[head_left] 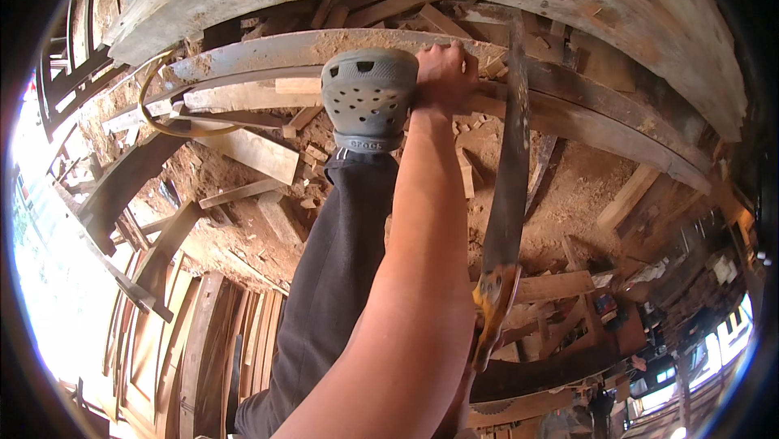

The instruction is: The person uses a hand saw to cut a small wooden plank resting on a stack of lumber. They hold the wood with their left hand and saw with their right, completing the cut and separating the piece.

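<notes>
1 hand braces the long board (pixel 268 51) while a saw (pixel 509 171) lies across it, right of the grey shoe (pixel 370 102).
Just right of the shoe, the left hand (pixel 445 74) bears on the board, its fingers closed down over it; the right hand, by the saw's yellow handle (pixel 489 297), is almost wholly behind the left forearm, so I cannot tell its grip. The board runs out to both sides of the shoe, which seems planted on it. Good sawing here would call for weight kept on that shoe, long light strokes in 1 line, and the bracing fingers held close to the shoe, well off the teeth. Loose offcuts (pixel 251 155) left of the shoe could upset footing.
</notes>
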Demonstrator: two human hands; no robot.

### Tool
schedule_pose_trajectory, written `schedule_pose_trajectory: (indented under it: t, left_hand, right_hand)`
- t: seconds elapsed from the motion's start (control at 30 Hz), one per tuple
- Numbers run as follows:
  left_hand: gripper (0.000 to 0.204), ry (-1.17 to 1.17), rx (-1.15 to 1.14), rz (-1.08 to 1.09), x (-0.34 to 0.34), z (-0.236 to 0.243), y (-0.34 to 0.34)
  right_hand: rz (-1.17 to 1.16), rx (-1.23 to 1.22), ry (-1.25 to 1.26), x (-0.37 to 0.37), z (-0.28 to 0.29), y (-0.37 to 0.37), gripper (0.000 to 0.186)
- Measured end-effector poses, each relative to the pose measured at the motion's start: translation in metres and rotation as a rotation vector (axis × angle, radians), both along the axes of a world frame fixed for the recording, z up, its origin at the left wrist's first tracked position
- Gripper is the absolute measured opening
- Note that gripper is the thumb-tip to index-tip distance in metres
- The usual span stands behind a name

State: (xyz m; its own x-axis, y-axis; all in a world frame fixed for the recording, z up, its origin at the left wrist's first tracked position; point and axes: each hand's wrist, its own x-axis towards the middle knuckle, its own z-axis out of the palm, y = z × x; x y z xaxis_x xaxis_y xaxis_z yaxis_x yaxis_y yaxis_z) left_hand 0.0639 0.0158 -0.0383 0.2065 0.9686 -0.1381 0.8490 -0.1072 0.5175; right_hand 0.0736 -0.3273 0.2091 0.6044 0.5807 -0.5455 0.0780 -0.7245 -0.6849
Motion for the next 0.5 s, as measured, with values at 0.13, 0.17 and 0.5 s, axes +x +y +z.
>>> schedule_pose_trajectory:
  t: [0.13,0.17,0.5]
  left_hand:
    - [0.022,-0.017,0.134,0.021,0.001,0.0,-0.003]
    - [0.022,-0.015,0.119,0.012,0.001,0.0,-0.003]
    - [0.02,-0.004,0.066,0.008,0.0,0.002,0.0]
  right_hand:
    - [0.016,-0.04,0.004,-0.006,0.015,-0.004,0.017]
    - [0.015,-0.047,0.003,-0.008,0.019,-0.006,0.017]
    - [-0.057,-0.137,-0.033,-0.031,0.057,-0.043,0.018]
